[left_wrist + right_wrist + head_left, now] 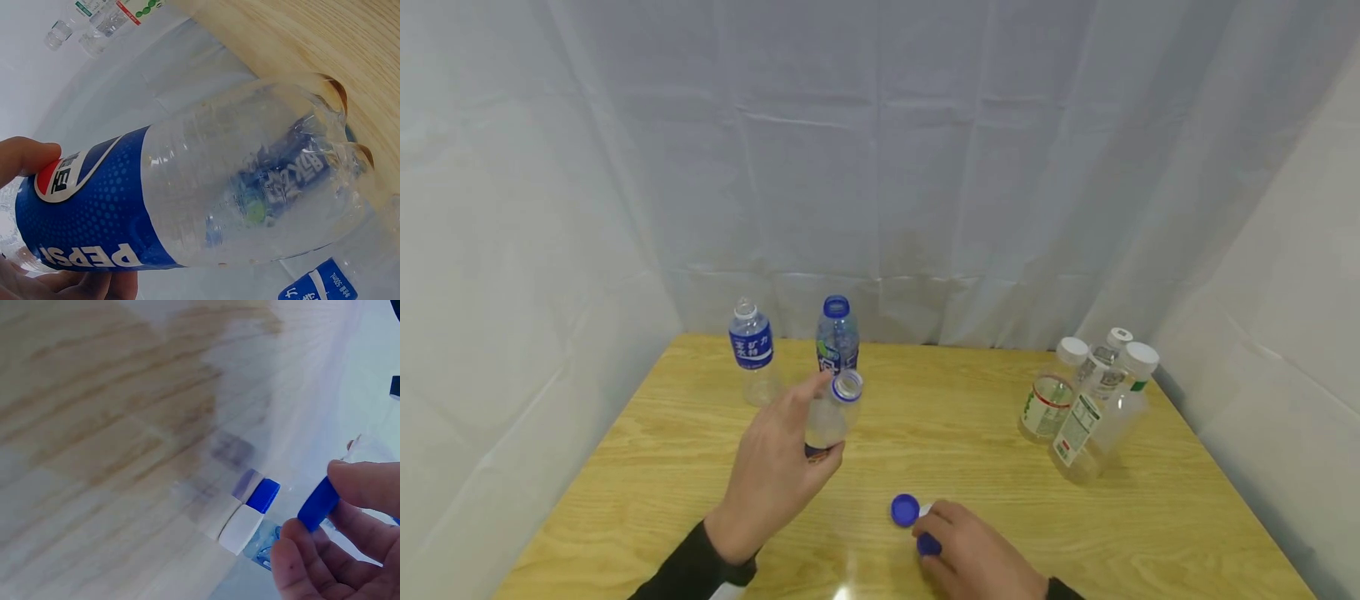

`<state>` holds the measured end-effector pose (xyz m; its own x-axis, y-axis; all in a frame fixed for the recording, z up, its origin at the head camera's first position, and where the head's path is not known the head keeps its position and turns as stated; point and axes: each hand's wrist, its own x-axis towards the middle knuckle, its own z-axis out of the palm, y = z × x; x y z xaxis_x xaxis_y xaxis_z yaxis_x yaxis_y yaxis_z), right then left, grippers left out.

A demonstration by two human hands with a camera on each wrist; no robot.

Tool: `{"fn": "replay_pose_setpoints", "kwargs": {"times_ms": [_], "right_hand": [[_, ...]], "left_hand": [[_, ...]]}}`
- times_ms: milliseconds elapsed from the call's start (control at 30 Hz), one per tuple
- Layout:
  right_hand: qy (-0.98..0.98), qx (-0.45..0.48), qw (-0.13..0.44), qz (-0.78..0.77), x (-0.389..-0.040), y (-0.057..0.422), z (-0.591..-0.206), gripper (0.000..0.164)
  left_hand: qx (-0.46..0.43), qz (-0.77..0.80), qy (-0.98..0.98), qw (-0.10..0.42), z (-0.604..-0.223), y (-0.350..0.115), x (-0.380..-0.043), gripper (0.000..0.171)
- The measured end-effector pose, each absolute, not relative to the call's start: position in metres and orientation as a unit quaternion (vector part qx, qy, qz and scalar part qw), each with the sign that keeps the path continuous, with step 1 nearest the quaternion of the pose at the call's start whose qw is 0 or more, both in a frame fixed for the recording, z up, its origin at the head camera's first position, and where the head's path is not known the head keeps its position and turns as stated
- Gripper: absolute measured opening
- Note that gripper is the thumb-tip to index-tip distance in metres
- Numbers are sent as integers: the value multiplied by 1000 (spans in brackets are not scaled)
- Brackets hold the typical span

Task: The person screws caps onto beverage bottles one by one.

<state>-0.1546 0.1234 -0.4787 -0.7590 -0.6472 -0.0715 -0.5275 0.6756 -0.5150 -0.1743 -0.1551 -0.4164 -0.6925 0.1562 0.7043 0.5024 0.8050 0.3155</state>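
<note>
My left hand (775, 467) grips a clear plastic Pepsi bottle (103, 203) around its blue label. The bottle is lifted in front of me, its uncapped mouth tilted toward me in the head view. Its base points away from the hand in the left wrist view. Lower right, my right hand (981, 550) pinches a blue bottle cap (319, 504) between thumb and fingers, close over the table. Beside those fingers, another blue cap (905, 510) and a white cap (240, 529) lie on the wood, the white one partly hidden by the hand in the head view.
Behind the left hand stand an uncapped clear bottle (751, 346) with a blue label and a blue-tinted bottle (837, 333). Three white-capped clear bottles, one with a red-edged label (1047, 408), stand together at the right. White sheeting (880, 167) borders the wooden table (955, 408).
</note>
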Motion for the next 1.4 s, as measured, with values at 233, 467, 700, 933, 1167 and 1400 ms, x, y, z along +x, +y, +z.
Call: {"fn": "replay_pose_setpoints", "kwargs": {"times_ms": [233, 467, 700, 933, 1167, 1400], "right_hand": [[905, -299, 105, -284, -157, 124, -465, 23], [901, -292, 56, -317, -153, 124, -449, 24], [873, -347, -61, -337, -148, 124, -439, 34], [845, -365, -143, -364, -150, 120, -421, 31], [818, -380, -214, -376, -153, 118, -408, 30], [775, -396, -268, -415, -157, 112, -397, 18]], "left_hand": [[-190, -251, -884, 345, -420, -152, -172, 90], [-188, -250, -894, 322, -421, -148, -167, 91], [-201, -240, -894, 321, -426, -142, -164, 92], [-218, -232, -892, 322, -431, -137, -162, 90], [-244, -232, -881, 333, -435, -133, -161, 88], [-247, -211, -893, 312, -436, -129, -157, 92]]}}
